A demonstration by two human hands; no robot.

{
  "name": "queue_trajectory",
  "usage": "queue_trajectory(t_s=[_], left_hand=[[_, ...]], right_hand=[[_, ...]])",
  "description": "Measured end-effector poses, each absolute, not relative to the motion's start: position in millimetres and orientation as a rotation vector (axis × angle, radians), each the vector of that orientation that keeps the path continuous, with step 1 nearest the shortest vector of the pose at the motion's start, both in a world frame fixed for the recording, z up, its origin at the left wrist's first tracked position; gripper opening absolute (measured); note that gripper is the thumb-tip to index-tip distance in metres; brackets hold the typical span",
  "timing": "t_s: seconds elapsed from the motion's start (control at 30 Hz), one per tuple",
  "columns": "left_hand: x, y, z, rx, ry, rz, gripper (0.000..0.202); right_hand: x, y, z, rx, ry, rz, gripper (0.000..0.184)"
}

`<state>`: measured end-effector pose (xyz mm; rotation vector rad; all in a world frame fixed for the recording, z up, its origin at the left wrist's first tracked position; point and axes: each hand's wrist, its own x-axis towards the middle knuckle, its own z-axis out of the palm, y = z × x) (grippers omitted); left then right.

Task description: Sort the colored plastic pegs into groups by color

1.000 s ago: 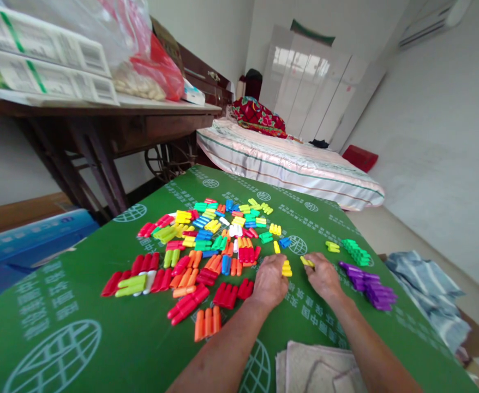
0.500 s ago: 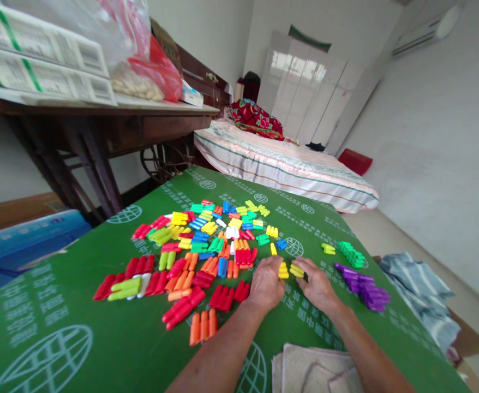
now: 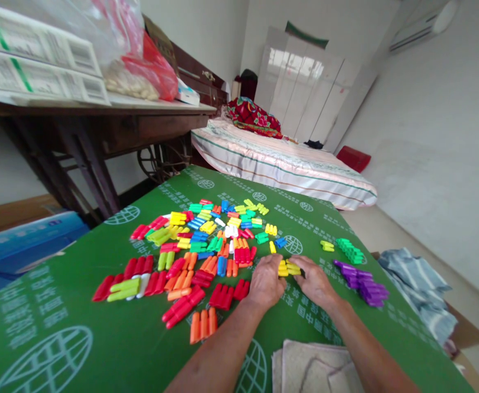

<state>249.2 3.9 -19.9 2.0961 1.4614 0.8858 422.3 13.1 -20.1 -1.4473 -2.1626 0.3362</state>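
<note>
Clamping yellow blocks (image 3: 293, 268) in both left hand (image 3: 267, 279) and right hand (image 3: 315, 280), left of the purple blocks (image 3: 363, 284); lying lengthwise from hand to hand, seemingly touching end to end, about equally near both.

A bed (image 3: 284, 164) stands near a glossy wardrobe (image 3: 294, 95).

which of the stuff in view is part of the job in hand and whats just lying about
Part of the job, it seems:
yellow pieces, held in the left hand and right hand
scattered coloured pieces
green cluster and purple cluster, probably

Just lying about:
folded beige cloth
striped cloth
red flowered bedding
stacked boxes
</note>
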Motion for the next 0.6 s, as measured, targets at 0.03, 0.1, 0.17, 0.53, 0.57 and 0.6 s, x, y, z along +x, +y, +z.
queue_trajectory(t_s=[0.03, 0.1, 0.17, 0.53, 0.57, 0.6], left_hand=[[249.2, 4.0, -20.2, 2.099, 1.462, 0.887, 0.057], [249.2, 4.6, -21.3, 2.100, 1.465, 0.891, 0.058], [249.2, 5.2, -22.4, 2.103, 1.468, 0.891, 0.058], [249.0, 6.9, -22.1, 2.130, 1.497, 0.891, 0.053], [248.9, 6.9, -21.4, 2.135, 1.501, 0.886, 0.052], [248.9, 6.9, -20.7, 2.140, 1.503, 0.882, 0.051]], right_hand=[[422.6, 12.9, -19.0, -1.445, -2.165, 0.350, 0.045], [423.7, 12.3, -17.4, -1.457, -2.164, 0.368, 0.046], [424.8, 11.5, -16.6, -1.475, -2.158, 0.375, 0.045], [421.4, 12.3, -10.1, -1.509, -2.191, 0.311, 0.034], [422.1, 13.3, -9.9, -1.523, -2.186, 0.303, 0.033], [423.0, 14.3, -9.9, -1.536, -2.177, 0.295, 0.033]])
